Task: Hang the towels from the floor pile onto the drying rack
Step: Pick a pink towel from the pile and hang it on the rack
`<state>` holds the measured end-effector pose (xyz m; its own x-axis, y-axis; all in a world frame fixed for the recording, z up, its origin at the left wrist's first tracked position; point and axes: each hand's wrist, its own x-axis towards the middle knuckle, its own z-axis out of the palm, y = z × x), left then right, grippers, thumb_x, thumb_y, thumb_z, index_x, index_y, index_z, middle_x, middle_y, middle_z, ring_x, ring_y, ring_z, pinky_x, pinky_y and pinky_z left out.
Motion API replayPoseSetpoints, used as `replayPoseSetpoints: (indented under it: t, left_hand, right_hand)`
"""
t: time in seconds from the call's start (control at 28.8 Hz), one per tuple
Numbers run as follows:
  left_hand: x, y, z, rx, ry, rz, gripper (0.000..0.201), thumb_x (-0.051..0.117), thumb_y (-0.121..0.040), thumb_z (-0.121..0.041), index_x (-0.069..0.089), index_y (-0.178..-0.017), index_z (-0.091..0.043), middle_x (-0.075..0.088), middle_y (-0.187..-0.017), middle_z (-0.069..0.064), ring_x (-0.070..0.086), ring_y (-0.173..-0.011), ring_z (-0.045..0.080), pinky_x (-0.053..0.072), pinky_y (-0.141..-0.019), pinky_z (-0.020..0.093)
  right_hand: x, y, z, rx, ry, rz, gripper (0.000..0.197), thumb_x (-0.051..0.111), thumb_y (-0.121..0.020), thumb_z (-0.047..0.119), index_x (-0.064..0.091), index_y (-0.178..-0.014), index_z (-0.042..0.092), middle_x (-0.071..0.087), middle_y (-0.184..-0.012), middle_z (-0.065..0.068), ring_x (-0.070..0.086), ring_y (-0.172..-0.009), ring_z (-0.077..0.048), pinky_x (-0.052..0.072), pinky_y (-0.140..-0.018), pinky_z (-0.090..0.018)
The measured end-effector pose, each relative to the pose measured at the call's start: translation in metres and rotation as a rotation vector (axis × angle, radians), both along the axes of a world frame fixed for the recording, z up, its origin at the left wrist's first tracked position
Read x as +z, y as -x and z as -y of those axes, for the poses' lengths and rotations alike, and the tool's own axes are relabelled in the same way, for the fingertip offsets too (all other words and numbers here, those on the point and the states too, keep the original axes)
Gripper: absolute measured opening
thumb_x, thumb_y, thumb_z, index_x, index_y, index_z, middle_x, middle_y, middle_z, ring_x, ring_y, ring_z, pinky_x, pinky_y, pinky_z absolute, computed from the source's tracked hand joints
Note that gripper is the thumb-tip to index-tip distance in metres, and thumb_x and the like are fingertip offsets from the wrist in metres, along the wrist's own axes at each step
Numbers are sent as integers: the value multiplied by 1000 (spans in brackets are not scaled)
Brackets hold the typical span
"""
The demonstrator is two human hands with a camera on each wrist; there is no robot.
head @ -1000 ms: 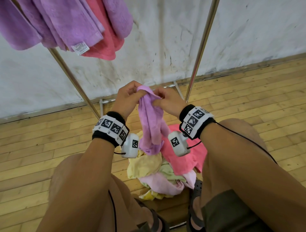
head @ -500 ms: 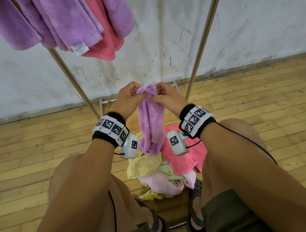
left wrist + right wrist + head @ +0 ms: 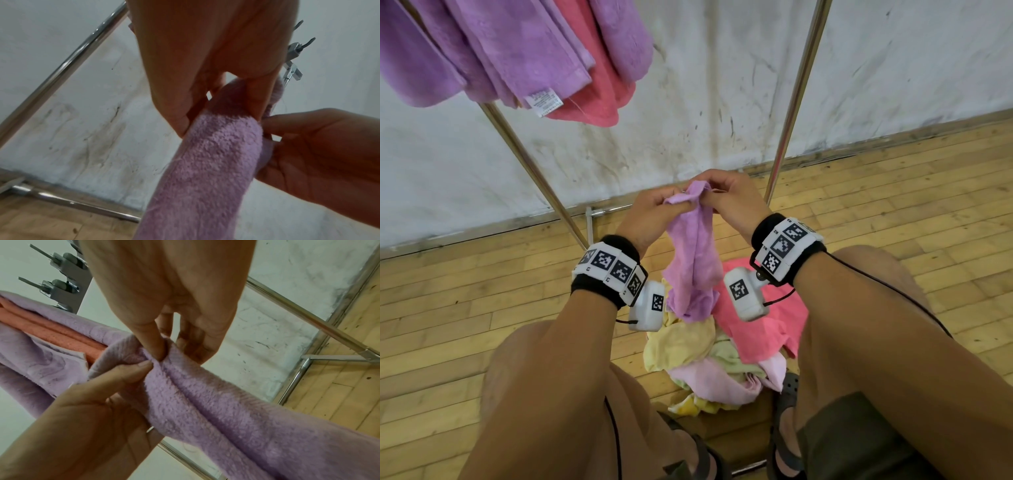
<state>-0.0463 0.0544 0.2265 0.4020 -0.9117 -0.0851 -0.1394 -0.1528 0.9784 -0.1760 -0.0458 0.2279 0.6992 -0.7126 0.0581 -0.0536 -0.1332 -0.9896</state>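
Note:
A lilac towel (image 3: pixel 693 253) hangs bunched between both hands above the floor pile (image 3: pixel 709 356). My left hand (image 3: pixel 654 212) pinches its top edge from the left, and my right hand (image 3: pixel 726 195) pinches the same edge from the right. The left wrist view shows the lilac towel (image 3: pixel 209 170) under my left fingers (image 3: pixel 174 113), with the right hand (image 3: pixel 320 155) beside it. In the right wrist view the right fingers (image 3: pixel 152 344) and the left thumb (image 3: pixel 131 371) pinch the lilac towel (image 3: pixel 216 405). The drying rack's steel legs (image 3: pixel 791 102) rise behind the hands.
Purple and pink towels (image 3: pixel 517 54) hang on the rack at the upper left. The pile holds pink, yellow, pale green and light pink towels between my knees. A stained white wall (image 3: pixel 688 102) stands behind, and wooden floor (image 3: pixel 893 205) lies around. My sandalled feet (image 3: pixel 784 445) flank the pile.
Both hands have worked along the towel's top edge and lifted it slightly. The edge now shows between the fingertips, and the towel hangs a little higher over the pile.

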Motion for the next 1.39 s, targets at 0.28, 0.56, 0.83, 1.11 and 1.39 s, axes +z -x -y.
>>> replayPoseSetpoints:
  t: [0.28, 0.56, 0.83, 1.11, 1.39]
  left_hand:
    - [0, -10, 0, 172, 124, -93, 24, 76, -74, -26, 64, -73, -5, 53, -69, 8, 46, -73, 20, 33, -68, 34]
    - [1, -8, -1, 107, 75, -247, 39, 77, -69, -11, 64, -105, -7, 68, -95, 8, 66, -91, 23, 53, -78, 36]
    - [-4, 0, -1, -87, -18, -173, 37, 72, -79, 5, 65, -115, 2, 70, -113, 18, 66, -109, 29, 53, -97, 40]
    - [-1, -5, 1, 111, 74, -183, 29, 73, -77, 5, 65, -104, 5, 71, -101, 17, 69, -99, 29, 56, -86, 39]
    - [-5, -5, -1, 0, -18, -180, 54, 70, -76, 11, 56, -126, -2, 70, -117, 12, 67, -110, 24, 55, -93, 36]
  right_hand:
    - [-14, -2, -1, 139, 27, -318, 24, 66, -73, 13, 61, -89, -5, 55, -77, -9, 50, -74, -22, 44, -73, -41]
    - [-3, 0, 3, -49, 9, -27, 24, 61, -83, -9, 68, -85, 14, 63, -75, 1, 58, -75, -13, 54, -75, -30]
    - [0, 1, 0, -68, -4, 20, 6, 71, -84, 0, 70, -90, 2, 63, -75, -2, 56, -70, -11, 50, -69, -20]
    - [-9, -3, 4, 6, -20, -230, 14, 61, -81, -2, 64, -85, 12, 63, -79, 1, 58, -74, -12, 47, -71, -24]
    - [-10, -1, 3, -54, -19, -143, 13, 69, -84, 2, 68, -81, 14, 64, -71, -5, 58, -70, -18, 51, -72, -35]
